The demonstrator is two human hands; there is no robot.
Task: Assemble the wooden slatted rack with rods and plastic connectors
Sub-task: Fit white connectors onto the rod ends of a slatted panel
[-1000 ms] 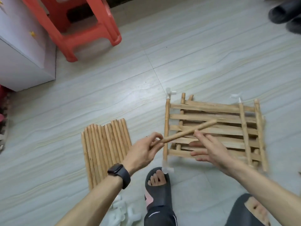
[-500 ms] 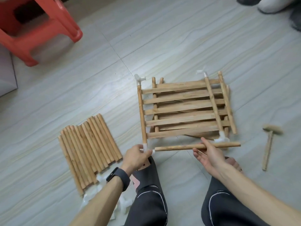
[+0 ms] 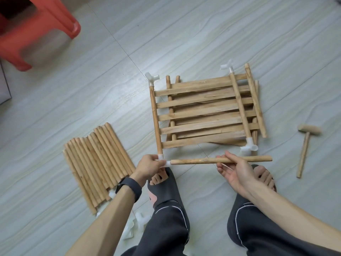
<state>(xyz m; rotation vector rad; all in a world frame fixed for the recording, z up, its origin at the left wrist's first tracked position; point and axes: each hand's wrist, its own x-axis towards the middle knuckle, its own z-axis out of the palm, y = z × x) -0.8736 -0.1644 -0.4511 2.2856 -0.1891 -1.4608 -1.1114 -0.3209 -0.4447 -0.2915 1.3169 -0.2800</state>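
Item: rod point(image 3: 221, 160), along the rack point(image 3: 201, 111)'s near edge, its left end at the connector point(image 3: 163, 160) our left hand point(image 3: 149, 164) pinches. Our right hand point(image 3: 234, 170) grips mid-rod. Risk, we judge: a skewed push twists the connector loose.

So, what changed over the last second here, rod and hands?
The rod came down from slanting over the rack to lie along its near edge, left end meeting the corner connector. The left hand let go of the rod and now pinches that connector; the right hand now holds the rod. The spare rods stayed put.
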